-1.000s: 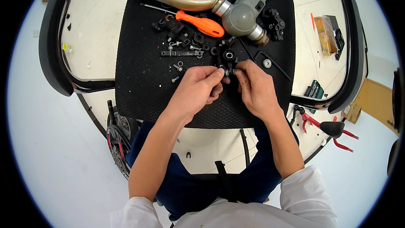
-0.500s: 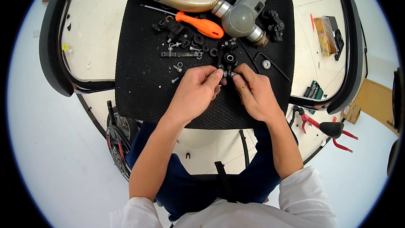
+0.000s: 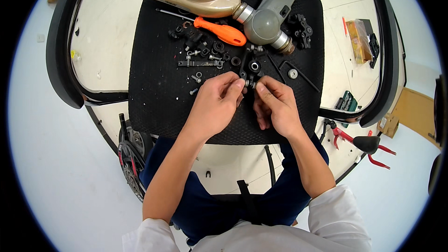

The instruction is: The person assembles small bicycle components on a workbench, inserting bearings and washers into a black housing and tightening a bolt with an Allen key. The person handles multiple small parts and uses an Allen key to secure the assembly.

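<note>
A black metal linkage (image 3: 243, 66) with a round ringed hole and small silver bolts lies at the front middle of the seat. My left hand (image 3: 216, 100) is closed, its thumb and forefinger pinching the near end of this linkage. From the other side, my right hand (image 3: 276, 105) has its thumb and forefinger closed on a small silver bolt (image 3: 254, 85) at that same end; its other fingers curl below. The fingertips partly cover the bolt. To the left are several loose screws (image 3: 196, 77) and a flat slotted metal bar (image 3: 200, 63).
The black chair seat (image 3: 158, 107) carries an orange-handled screwdriver (image 3: 221, 31), a beige fork (image 3: 205, 4) joined to a grey rounded joint (image 3: 261, 24), black clamp parts (image 3: 301, 30), hex keys (image 3: 303, 75) and a round washer (image 3: 292, 73). Curved armrests (image 3: 63, 51) flank the seat.
My right hand has shifted slightly left and turned, and its lower fingers now show below the thumb. My left hand keeps its pinch on the linkage.
</note>
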Tool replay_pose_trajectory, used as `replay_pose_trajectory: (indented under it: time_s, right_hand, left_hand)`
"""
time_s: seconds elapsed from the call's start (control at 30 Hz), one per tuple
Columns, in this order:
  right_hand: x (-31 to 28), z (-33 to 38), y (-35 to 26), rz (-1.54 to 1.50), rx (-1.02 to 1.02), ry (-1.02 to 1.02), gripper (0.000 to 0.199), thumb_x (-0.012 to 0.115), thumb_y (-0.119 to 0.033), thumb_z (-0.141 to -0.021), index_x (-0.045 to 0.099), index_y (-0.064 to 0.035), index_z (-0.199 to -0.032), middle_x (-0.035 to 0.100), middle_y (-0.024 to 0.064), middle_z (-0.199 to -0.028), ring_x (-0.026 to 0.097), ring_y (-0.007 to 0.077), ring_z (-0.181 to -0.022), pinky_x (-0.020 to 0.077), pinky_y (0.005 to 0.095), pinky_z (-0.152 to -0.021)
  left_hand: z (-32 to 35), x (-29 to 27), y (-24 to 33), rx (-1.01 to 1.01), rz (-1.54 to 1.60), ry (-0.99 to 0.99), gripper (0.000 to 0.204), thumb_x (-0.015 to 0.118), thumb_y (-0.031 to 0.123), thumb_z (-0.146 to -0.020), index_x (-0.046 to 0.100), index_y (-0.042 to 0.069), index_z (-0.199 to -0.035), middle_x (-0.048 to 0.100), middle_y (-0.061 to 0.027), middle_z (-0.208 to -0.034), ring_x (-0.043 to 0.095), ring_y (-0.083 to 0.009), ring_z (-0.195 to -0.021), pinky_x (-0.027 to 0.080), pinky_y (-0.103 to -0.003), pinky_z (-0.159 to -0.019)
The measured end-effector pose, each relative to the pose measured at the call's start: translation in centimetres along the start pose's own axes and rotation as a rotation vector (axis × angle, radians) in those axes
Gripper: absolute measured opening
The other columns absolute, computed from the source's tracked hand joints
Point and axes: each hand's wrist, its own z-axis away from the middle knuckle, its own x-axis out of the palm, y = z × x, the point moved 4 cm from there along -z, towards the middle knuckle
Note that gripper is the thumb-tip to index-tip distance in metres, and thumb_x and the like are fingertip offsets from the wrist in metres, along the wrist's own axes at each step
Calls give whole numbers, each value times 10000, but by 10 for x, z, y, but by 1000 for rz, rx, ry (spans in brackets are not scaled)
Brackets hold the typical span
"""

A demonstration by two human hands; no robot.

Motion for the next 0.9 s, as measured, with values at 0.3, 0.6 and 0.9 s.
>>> replay_pose_trajectory:
  time_s: [0.3,0.6,0.9]
  right_hand:
    - [-2,2,1,-37,-80,39,275,483,-234,-1028,560,-17,-877,524,38,-565,440,83,-391,334,231,-354]
    - [0,2,-3,-18,-31,16,291,473,-228,-1027,564,-15,-851,529,25,-549,468,86,-395,348,226,-360]
    - [-34,-3,-21,675,-326,259,240,626,-189,-911,625,38,-832,546,156,-548,538,229,-464,418,339,-490]
  left_hand:
    - [7,3,1,24,-13,-7,212,507,180,-1019,585,21,-903,535,20,-691,470,-41,-622,385,-204,-567]
    - [5,-2,0,20,-114,23,232,526,156,-985,606,-31,-873,584,-37,-647,507,-85,-572,414,-243,-544]
    - [-3,-21,4,-111,-224,189,430,650,361,-931,667,-67,-903,640,-103,-667,613,-126,-525,471,-234,-458]
